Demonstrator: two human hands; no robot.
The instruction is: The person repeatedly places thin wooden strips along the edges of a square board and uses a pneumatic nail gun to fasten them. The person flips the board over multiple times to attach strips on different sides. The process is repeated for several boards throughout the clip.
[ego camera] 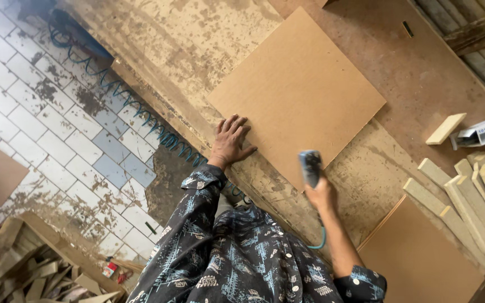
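Worn, paint-flecked tabletop (197,50), brown, runs diagonally across our view; white and pale-blue tiled floor (40,123) lies to its left.

Item one: square brown fibreboard panel (296,92), flat on the tabletop, one corner pointing toward us.

Item two: our left hand (230,140), open, fingers spread, palm pressed flat on the panel's near edge.

Item three: our right hand (321,195), closed around the grip of a dark air tool (310,167), held over the panel's lower corner; whether the tool touches the panel we cannot tell. A teal hose (320,238) trails from below this hand.

Item four: coiled teal air hose (136,109), stretched along the tabletop's left edge.

Item five: small rectangular carton (481,133), white with a blue printed patch, lying on its side at far right, just beside a pale wood block (445,129).

Item six: pale wooden strips (472,202), heaped at right, beside a second brown panel (419,258).

Item seven: wood offcuts (23,269), piled on the floor at lower left.
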